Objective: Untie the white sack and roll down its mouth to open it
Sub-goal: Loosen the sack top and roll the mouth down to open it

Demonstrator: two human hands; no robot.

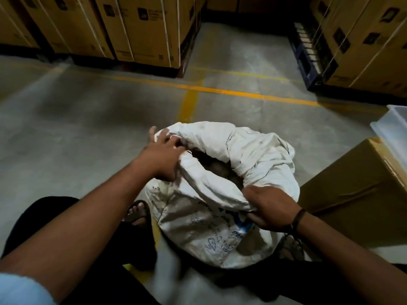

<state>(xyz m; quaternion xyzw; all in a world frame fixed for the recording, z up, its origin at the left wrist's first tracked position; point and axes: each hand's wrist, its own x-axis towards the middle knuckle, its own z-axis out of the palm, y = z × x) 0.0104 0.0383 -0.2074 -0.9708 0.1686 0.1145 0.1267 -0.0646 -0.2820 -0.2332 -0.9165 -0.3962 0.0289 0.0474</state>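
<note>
We clutch the white sack [198,227] by its limp-looking rolled rim, left hand [164,156] and right hand [269,206] both closed on it.

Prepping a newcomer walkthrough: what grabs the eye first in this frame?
The white sack sits centre foreground on the floor, its mouth open with a rolled rim and dark contents inside. The right hand grips the near-right rim; the left hand is at the far-left rim, its hold too blurred to read. Behind, a yellow line runs before stacked cardboard boxes.
</note>
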